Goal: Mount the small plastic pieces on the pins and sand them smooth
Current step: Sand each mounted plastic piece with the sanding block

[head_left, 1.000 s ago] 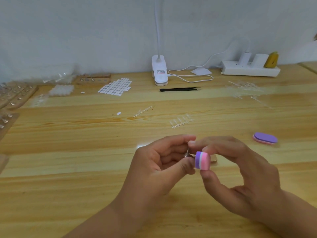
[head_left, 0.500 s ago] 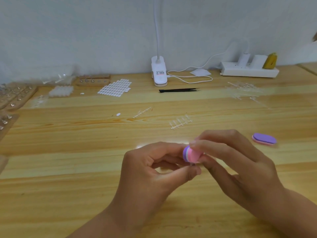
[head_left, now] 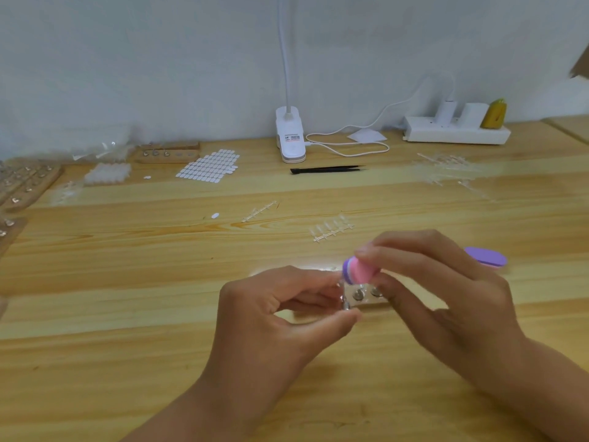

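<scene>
Left hand (head_left: 287, 317) has its grip pinched on a pin (head_left: 345, 305), thumb under and forefinger over; the plastic piece on its tip is too small to make out. The pink-and-purple block (head_left: 361, 270) has swung up off the pin since a second ago and now rides just above it. That lift uncovers the pin holder (head_left: 366, 295) on the tabletop (head_left: 382, 362). Right hand (head_left: 446, 301) pinches the block. It looks like the return half of a sanding stroke, so more passes are likely.
</scene>
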Motion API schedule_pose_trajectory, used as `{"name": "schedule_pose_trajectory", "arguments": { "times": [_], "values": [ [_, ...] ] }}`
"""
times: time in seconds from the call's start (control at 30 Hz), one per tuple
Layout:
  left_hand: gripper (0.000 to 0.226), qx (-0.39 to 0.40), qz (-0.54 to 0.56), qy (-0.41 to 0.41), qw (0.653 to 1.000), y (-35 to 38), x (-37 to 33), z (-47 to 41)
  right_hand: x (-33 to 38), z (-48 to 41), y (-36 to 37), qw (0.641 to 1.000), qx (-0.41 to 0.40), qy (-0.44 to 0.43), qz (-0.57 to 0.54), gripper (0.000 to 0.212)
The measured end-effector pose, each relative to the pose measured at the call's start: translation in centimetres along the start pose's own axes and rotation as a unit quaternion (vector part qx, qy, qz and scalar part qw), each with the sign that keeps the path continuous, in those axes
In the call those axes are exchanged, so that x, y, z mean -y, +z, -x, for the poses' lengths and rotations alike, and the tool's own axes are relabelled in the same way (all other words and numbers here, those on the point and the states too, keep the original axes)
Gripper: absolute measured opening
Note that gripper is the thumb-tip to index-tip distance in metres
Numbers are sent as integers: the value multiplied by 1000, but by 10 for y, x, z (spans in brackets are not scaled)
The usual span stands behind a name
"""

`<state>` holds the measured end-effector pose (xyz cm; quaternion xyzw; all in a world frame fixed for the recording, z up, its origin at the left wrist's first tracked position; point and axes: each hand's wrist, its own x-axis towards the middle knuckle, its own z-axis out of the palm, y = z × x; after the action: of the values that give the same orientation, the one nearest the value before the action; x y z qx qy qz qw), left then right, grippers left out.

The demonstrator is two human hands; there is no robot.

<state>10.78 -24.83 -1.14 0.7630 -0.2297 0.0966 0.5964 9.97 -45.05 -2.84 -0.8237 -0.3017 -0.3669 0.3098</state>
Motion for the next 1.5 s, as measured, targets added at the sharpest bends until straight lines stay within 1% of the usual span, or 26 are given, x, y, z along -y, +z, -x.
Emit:
{"name": "schedule_pose_trajectory", "arguments": {
  "times": [0.1,0.17,0.23,0.3,0.37,0.43,0.53,0.6,0.67,0.7,0.8,0.87,0.9,0.97,1.03,1.13,1.2,1.27,1.33,1.4,1.43,1.5],
  "values": [
    [28,17,-30,20,999,0,-1,2,6,4,5,999,21,-34,-16,28],
    [29,6,-25,12,1000,0,0,2,-2,4,3,1000,24,-11,10,28],
    [31,-1,-17,8,1000,0,1,1,-4,2,1,1000,-1,15,15,25],
    [31,4,-9,9,1000,0,-1,1,4,1,3,999,-24,15,-17,26],
    [30,15,10,9,1000,1,-2,1,12,3,8,999,-9,-9,-50,26],
    [32,7,27,6,1000,0,-2,0,7,4,6,999,7,-11,-32,27],
    [33,-4,32,3,999,-2,0,-1,-2,0,-1,1000,-8,27,-4,27],
    [30,16,8,12,1000,-2,-1,-2,5,0,1,999,-18,13,-25,27],
    [26,32,-24,24,999,-1,-1,-1,11,4,5,999,2,-16,-41,28],
    [27,31,-29,23,999,-1,0,0,9,5,5,999,14,-20,-30,29],
    [32,12,1,1,1000,-1,4,-1,-5,3,0,1000,10,20,10,26],
    [32,18,5,4,1000,-1,3,-2,-3,1,1,999,-13,30,-5,26],
    [30,26,0,9,1000,-1,3,-2,1,2,3,999,-14,21,-19,26],
    [29,37,-16,21,999,-1,1,-1,7,7,9,999,7,-4,-41,24],
    [30,28,-10,21,999,-2,1,-1,2,8,7,999,22,7,-23,23],
    [31,12,12,13,1000,-4,1,-3,-3,2,3,999,-1,49,-2,23],
    [31,26,6,13,1000,-4,0,-4,7,2,5,999,-17,33,-15,22],
    [29,42,-7,14,999,-3,-1,-4,16,6,10,1000,-2,17,-20,23],
    [29,34,-16,6,999,-3,1,-3,12,7,9,999,20,33,6,21],
    [30,20,-10,-14,1000,-3,4,-3,6,5,5,998,16,60,32,21],
    [29,17,-8,-16,1000,-3,4,-3,6,4,4,998,8,63,31,21],
    [28,25,-24,2,999,-1,2,-4,11,5,7,999,3,40,1,23]
  ]
}}
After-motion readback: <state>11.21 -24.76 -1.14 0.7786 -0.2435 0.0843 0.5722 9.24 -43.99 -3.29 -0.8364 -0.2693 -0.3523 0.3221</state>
